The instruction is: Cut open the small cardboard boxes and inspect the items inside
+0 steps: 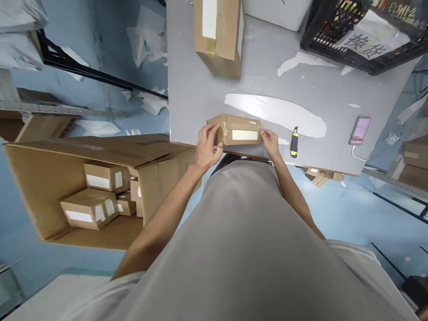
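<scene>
A small taped cardboard box with a white label on its near side lies at the table's front edge. My left hand grips its left end, fingers over the taped end and thumb near the front lower edge. At the opposite end, my right hand has its fingers closed on the right edge of the box. A yellow and black utility knife lies to the right of that hand. Behind the box is a long piece of white paper.
A taller taped carton stands at the back of the grey table. A black plastic crate occupies the back right, and a phone with a cable lies nearer. To the left, a large open carton holds several small boxes.
</scene>
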Tool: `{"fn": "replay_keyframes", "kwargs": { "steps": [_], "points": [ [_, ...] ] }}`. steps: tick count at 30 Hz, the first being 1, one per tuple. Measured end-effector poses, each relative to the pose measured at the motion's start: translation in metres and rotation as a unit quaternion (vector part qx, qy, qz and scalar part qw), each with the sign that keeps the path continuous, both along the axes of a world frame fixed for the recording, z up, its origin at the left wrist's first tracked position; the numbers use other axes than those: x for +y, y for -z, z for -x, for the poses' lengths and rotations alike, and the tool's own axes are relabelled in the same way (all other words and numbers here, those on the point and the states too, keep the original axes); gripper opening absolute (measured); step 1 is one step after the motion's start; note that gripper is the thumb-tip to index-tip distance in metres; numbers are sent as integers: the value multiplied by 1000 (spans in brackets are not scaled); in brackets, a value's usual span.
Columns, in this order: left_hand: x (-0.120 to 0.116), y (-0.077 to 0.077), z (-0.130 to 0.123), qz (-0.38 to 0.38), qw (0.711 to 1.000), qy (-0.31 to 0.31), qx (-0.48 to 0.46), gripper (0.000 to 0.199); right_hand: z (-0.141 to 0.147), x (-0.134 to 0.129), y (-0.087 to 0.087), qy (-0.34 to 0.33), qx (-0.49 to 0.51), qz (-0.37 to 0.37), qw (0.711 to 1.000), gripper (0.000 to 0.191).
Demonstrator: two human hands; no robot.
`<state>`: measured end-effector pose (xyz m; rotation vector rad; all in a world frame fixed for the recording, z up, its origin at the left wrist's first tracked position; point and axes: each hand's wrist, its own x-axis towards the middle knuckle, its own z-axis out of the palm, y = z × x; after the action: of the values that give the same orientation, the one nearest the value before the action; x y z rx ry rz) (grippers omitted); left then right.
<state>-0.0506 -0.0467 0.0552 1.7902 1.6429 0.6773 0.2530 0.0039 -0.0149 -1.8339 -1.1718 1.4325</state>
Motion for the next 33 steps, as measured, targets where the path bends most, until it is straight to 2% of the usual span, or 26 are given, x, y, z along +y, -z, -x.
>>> {"fn": "replay_keyframes", "kwargs": {
  "steps": [2,5,8,11,14,17,20,23,28,30,33],
  "points": [
    [-3,3,-6,15,997,-61,-42,59,-4,-1,-13,-3,-11,-27,1000,41],
    [2,20,-19,60,985,-113,-115,48,-17,-4,-35,-11,-55,-48,997,41],
    [12,39,-32,106,971,-138,-166,49,-23,-5,-52,-6,-91,-47,995,39],
    [23,50,-39,119,968,-151,-160,52,-20,-4,-63,-3,-123,-29,992,39],
    [33,49,-39,123,974,-149,-118,48,-13,-4,-71,13,-157,0,987,41],
    [42,41,-39,119,976,-154,-100,41,-5,-7,-77,30,-164,30,986,45],
    [48,33,-42,122,970,-173,-116,31,3,-15,-81,48,-162,42,985,48],
    [52,31,-49,163,959,-176,-151,28,9,-23,-84,48,-169,39,984,53],
    [50,35,-58,208,955,-128,-167,31,15,-28,-91,-1,-194,27,981,50],
    [46,35,-57,189,967,-108,-135,39,13,-25,-95,-33,-223,18,974,52],
    [36,31,-49,125,988,-62,-64,49,12,-19,-101,-100,-272,3,957,67]
  ]
}}
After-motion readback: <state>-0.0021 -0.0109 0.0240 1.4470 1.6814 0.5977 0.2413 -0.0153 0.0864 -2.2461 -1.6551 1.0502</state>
